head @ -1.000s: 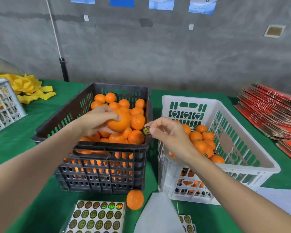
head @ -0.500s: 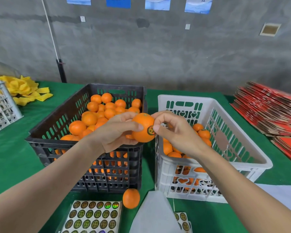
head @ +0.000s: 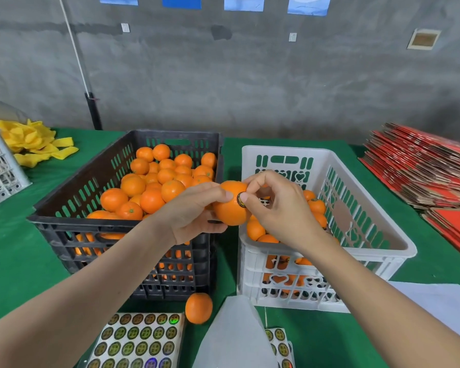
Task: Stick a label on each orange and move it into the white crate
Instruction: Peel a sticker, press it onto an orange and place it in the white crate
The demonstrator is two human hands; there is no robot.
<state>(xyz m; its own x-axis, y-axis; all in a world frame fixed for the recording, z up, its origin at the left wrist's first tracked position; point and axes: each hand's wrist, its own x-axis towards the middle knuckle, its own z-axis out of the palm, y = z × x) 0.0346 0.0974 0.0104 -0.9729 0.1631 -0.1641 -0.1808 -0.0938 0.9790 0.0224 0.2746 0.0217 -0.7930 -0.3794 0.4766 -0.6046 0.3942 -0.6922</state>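
Labelling step. Your left hand grips the orange, held up just beside the white crate. Your right hand pinches it, thumb pressing the label down. Next, probably: rub the edges flat, then lower it in gently.

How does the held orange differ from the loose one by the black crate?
The held orange is gripped by the left hand; the loose orange lies on the green cloth. The held orange bears a label, pressed by the right hand; the loose orange shows none. Both are bright orange.
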